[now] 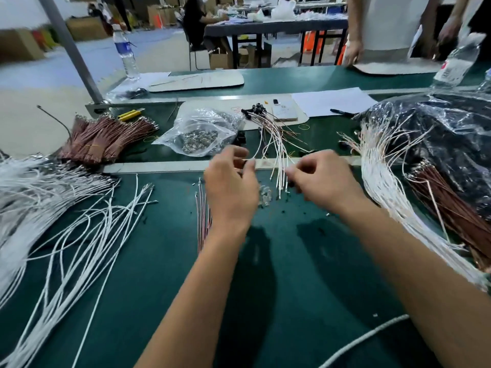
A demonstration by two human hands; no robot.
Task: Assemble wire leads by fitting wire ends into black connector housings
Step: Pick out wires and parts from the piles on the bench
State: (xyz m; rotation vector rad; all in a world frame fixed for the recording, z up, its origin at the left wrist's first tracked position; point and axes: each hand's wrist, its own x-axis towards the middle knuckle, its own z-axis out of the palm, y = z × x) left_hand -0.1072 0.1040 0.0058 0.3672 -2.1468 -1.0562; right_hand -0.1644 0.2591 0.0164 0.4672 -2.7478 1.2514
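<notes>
Both hands hover over the middle of the green table (159, 274). Left hand (231, 187) has its fingers curled, pinching one white wire (261, 143) at a small dark piece, seemingly a black housing. Right hand (322, 179) is curled too; whether it holds anything I cannot tell. Loose white wires (87, 235) spread toward the left edge, several pink wires (202, 216) lying beside the left wrist. Farther back sit one clear bag (199, 131) and one bunch of finished leads (271, 128).
</notes>
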